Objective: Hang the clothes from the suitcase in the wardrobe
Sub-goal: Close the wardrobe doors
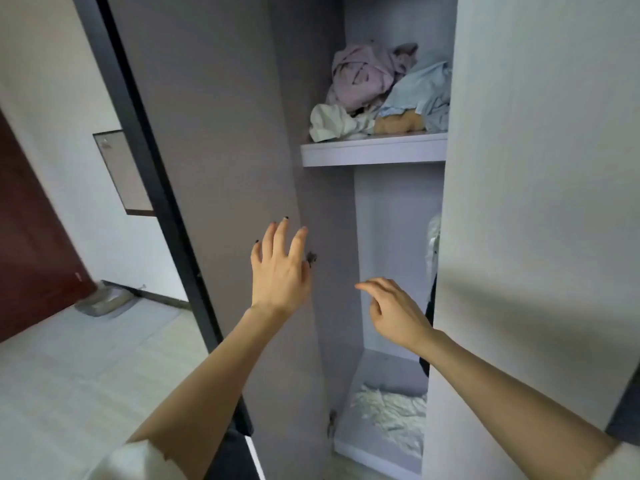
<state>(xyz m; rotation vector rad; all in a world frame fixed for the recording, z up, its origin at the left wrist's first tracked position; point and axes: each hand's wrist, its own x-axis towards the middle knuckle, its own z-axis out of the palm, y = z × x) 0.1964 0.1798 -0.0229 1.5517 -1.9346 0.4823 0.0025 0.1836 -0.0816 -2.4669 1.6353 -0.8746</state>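
Observation:
I face a grey wardrobe with its left door [214, 140] swung open and its right door [540, 188] partly open. My left hand [280, 268] has straight, spread fingers against the inner side of the left door, near a hinge [311, 258]. In front of the gap between the doors hovers my right hand [394, 311], empty, with loosely curled fingers. A shelf [374, 151] inside carries a pile of crumpled clothes [381, 91] in pink, light blue and white. The edges of hanging clothes [433, 251] peek out behind the right door. No suitcase is in view.
White fabric [391, 415] lies on the wardrobe floor. To the left are a black frame [145, 140], a white wall with a small panel [121, 171], a dark red door [31, 251] and pale floor [69, 375]. A grey object [104, 299] lies by the wall.

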